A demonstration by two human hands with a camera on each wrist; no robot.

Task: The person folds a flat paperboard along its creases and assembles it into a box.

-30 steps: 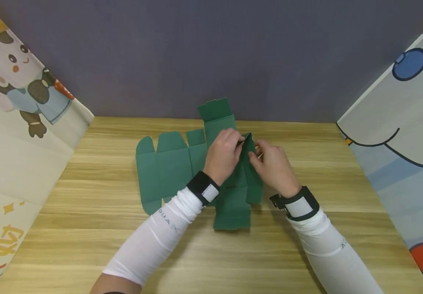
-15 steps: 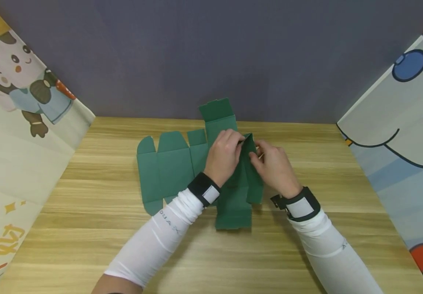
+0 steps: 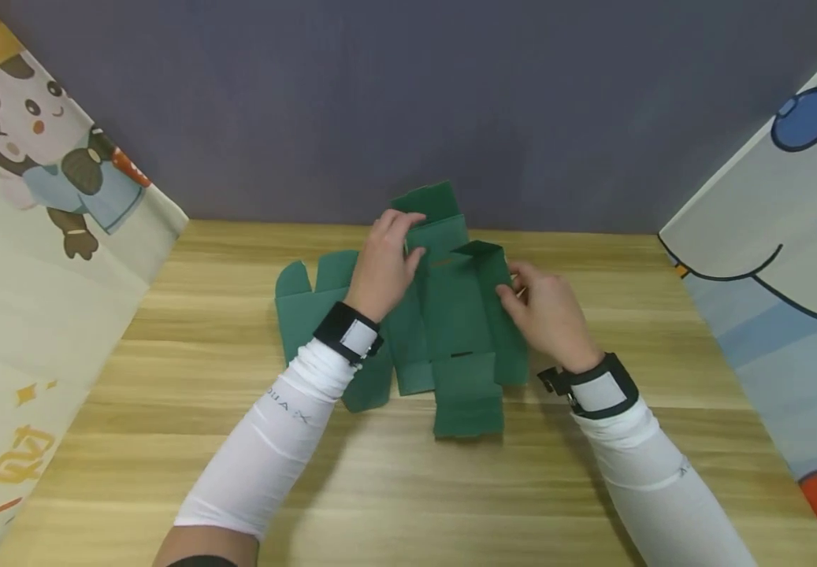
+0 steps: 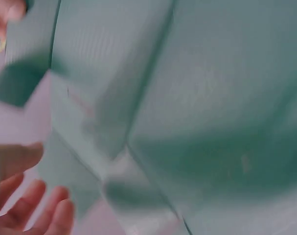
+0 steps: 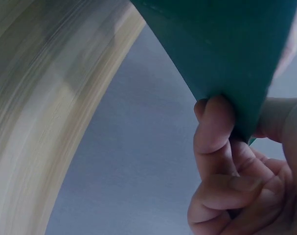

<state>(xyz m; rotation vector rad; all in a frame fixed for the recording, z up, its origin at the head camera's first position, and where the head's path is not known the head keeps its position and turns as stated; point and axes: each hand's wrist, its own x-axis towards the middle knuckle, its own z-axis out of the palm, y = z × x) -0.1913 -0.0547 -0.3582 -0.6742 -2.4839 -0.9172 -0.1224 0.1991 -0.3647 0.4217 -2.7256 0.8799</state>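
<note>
A green cardboard box blank, creased into panels and flaps, lies partly unfolded on the table. Its right-hand panel stands up, with a small flap at the far end bent inward. My right hand pinches the outer edge of that panel; in the right wrist view, thumb and fingers grip the green card. My left hand is over the blank's left part, fingers spread and holding nothing. It covers some of the left panels, which are raised at an angle. In the left wrist view its fingers show beside the blurred card.
The wooden table meets a dark grey wall right behind the blank's far flap. Cartoon-printed panels stand on the left and right.
My left hand has let go of the right panel's far flap and moved left over the left panels, which have shifted and tilted. My right hand keeps its pinch, slightly farther right.
</note>
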